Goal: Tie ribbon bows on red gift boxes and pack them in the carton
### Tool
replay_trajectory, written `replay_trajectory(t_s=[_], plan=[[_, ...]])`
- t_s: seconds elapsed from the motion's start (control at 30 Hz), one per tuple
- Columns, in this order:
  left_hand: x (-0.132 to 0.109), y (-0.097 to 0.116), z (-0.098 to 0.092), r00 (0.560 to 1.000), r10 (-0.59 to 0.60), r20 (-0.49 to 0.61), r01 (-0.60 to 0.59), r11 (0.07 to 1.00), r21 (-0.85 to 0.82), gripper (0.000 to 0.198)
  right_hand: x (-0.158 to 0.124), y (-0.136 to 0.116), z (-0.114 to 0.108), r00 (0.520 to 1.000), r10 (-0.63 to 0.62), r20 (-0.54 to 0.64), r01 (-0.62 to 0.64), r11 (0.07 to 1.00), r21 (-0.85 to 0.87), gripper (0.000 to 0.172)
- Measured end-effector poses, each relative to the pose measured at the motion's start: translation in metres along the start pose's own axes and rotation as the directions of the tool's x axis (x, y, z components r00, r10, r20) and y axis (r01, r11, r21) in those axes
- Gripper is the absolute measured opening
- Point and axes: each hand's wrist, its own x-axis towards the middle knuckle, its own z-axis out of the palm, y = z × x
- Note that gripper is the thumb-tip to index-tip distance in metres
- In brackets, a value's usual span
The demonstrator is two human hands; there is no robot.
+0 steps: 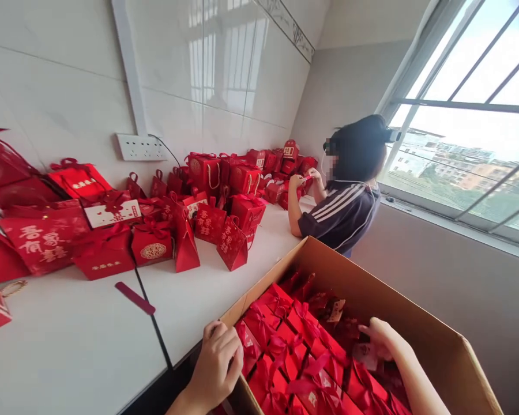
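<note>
A cardboard box (415,323) stands open in front of me, packed with several red gift boxes (294,346) tied with red ribbons. My left hand (218,363) is curled over the box's near-left rim and grips the cardboard. My right hand (383,340) reaches down into the box with its fingers bent around a small red gift box with a tag (365,354).
A white counter (82,346) runs along the tiled wall, covered with many red gift bags and boxes (155,230). A loose red strip (135,298) lies on it. Another person (346,196) handles red boxes at the far end, by the barred window (471,115).
</note>
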Motion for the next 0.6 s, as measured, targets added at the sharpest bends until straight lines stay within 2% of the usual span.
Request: replay_trajectory(t_s=[0.03,0.1,0.13,0.17,0.27,0.33,0.37,0.47,0.53,0.6], plan=[[0.000,0.000,0.000,1.000,0.002,-0.005,-0.002,1.000,0.002,0.022,0.002,-0.016,0.010,0.996,-0.047,0.070,0.045,0.999,0.024,0.014],[0.000,0.000,0.001,1.000,0.001,-0.009,-0.001,1.000,-0.005,0.021,-0.002,-0.050,0.039,0.953,-0.195,0.233,0.176,0.979,0.099,0.008],[0.000,0.001,0.001,1.000,-0.008,-0.009,0.007,1.000,-0.011,0.021,-0.008,-0.066,0.060,0.882,-0.337,0.328,0.282,0.937,0.205,0.012],[0.000,0.002,0.001,1.000,-0.019,-0.004,0.019,1.000,-0.022,0.021,-0.016,-0.082,0.084,0.832,-0.428,0.354,0.337,0.895,0.291,0.016],[0.000,0.004,-0.002,0.997,-0.068,0.030,0.070,0.993,-0.098,0.022,-0.040,-0.122,0.158,0.785,-0.510,0.351,0.351,0.834,0.426,0.027],[-0.003,0.003,-0.008,0.992,-0.113,0.047,0.120,0.976,-0.183,0.018,-0.052,-0.137,0.195,0.801,-0.487,0.349,0.252,0.802,0.541,0.026],[-0.004,0.000,-0.012,0.989,-0.144,0.043,0.150,0.963,-0.223,0.017,-0.055,-0.142,0.206,0.812,-0.466,0.350,0.199,0.786,0.586,0.028],[-0.011,-0.011,-0.032,0.949,-0.315,-0.025,0.290,0.900,-0.326,0.018,-0.059,-0.147,0.212,0.841,-0.409,0.354,0.088,0.750,0.656,0.027],[-0.013,-0.017,-0.048,0.879,-0.473,-0.067,0.410,0.818,-0.403,0.022,-0.062,-0.149,0.199,0.856,-0.372,0.358,0.030,0.728,0.685,0.020],[-0.009,-0.017,-0.064,0.813,-0.576,-0.080,0.474,0.736,-0.484,0.031,-0.072,-0.151,0.179,0.865,-0.324,0.384,-0.061,0.691,0.721,0.023]])
